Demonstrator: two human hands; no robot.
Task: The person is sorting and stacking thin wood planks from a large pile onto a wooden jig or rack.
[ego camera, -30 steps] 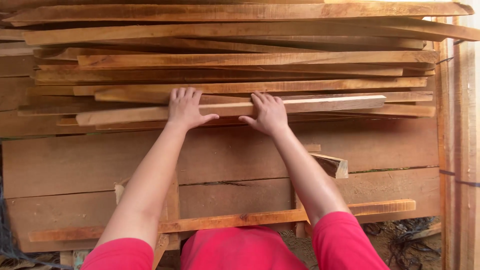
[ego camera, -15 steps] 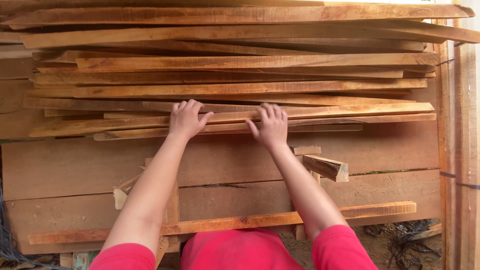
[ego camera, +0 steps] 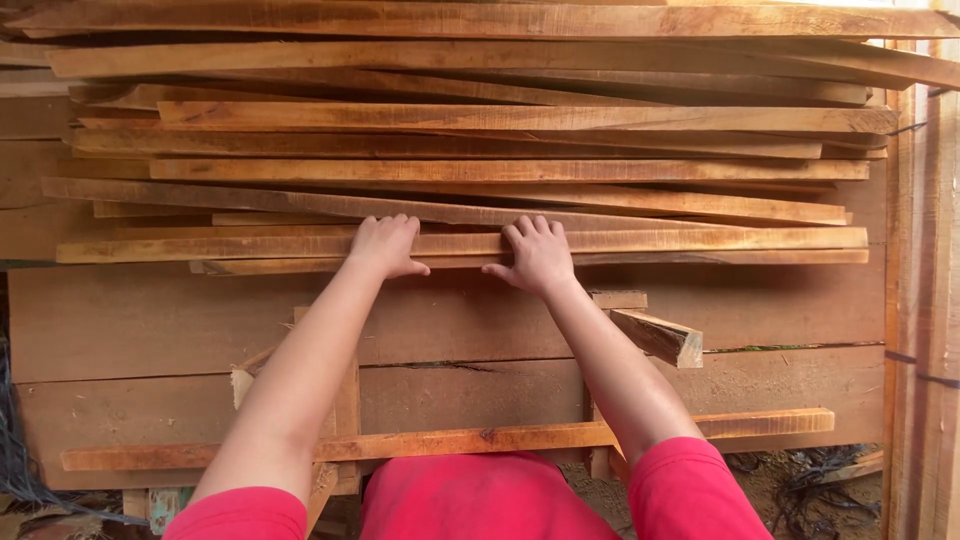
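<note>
A loose stack of long, rough wooden slats [ego camera: 480, 120] lies across wide planks. My left hand [ego camera: 385, 247] and my right hand [ego camera: 538, 255] rest side by side on the nearest long slat [ego camera: 700, 240] at the front of the stack. On both hands the fingers lie over the slat's top and the thumbs sit at its near edge. A thinner slat [ego camera: 780, 257] lies just under it. Both forearms reach forward from red sleeves [ego camera: 690, 495].
Wide brown planks [ego camera: 150, 320] form the surface below the stack. A short wood offcut [ego camera: 660, 337] sticks out to the right of my right arm. A long thin slat [ego camera: 480, 440] lies across the near planks. Upright timber [ego camera: 925, 300] borders the right side.
The pale slat that both hands held a second ago is no longer in them. Both hands have come slightly nearer and now rest on the front slat, which has shifted into line with the stack.
</note>
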